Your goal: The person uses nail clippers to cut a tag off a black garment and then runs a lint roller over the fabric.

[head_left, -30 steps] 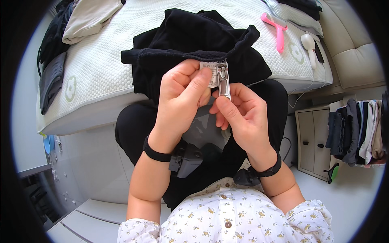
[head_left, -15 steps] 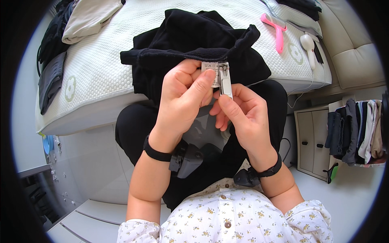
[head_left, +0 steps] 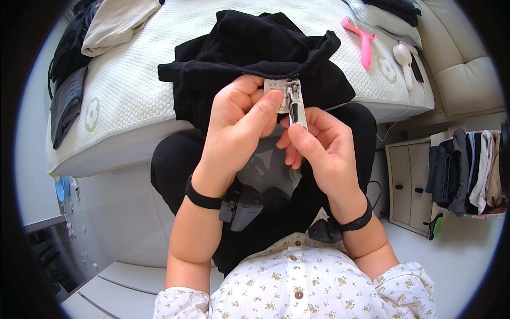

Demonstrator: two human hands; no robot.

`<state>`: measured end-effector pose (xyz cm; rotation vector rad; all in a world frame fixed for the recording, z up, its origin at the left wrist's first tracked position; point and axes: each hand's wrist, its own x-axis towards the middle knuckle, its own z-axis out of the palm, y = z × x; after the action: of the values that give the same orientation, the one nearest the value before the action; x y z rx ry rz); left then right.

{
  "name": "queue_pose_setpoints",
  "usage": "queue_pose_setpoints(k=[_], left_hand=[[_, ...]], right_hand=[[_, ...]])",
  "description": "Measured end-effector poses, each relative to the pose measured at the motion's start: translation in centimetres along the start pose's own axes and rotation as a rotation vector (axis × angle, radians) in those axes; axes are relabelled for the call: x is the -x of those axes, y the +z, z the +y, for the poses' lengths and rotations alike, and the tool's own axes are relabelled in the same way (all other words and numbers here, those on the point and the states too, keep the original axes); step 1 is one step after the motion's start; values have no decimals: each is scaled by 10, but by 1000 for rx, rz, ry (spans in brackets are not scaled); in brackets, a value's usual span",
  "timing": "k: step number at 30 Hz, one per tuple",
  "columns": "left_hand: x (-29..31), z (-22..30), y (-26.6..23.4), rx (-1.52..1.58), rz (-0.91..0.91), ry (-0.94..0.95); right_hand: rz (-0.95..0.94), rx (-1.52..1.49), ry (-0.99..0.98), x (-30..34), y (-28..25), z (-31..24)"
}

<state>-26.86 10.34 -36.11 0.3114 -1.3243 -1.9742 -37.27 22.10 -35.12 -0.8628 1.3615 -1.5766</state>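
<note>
A black garment (head_left: 249, 45) lies bunched on the bed's edge in front of me, its thick hem facing my hands. From that hem hangs a white care label (head_left: 274, 87), pinched between the thumb and fingers of my left hand (head_left: 239, 119). My right hand (head_left: 321, 141) grips a silver nail clipper (head_left: 296, 109) by its lower end, thumb on top. The clipper's jaw end is up at the label's right edge, close under the hem. Whether the jaws have the label between them is too small to tell.
On the white quilted mattress (head_left: 133, 80) lie a pink lint scraper (head_left: 365, 48) and a white corded handheld device (head_left: 405, 64). Folded clothes (head_left: 114, 26) are at the far left. A cabinet (head_left: 406, 183) and a rack of clothes (head_left: 467, 170) stand at the right.
The clipper's lever has shifted, with a dark gap now showing along its body. Both hands stay almost in place around the label.
</note>
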Motion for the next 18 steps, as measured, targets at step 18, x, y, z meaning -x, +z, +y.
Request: queue_pose_setpoints(k=[18], left_hand=[[0,-2,-4,-58,1,-14]], right_hand=[[4,48,0,-2,1,-5]])
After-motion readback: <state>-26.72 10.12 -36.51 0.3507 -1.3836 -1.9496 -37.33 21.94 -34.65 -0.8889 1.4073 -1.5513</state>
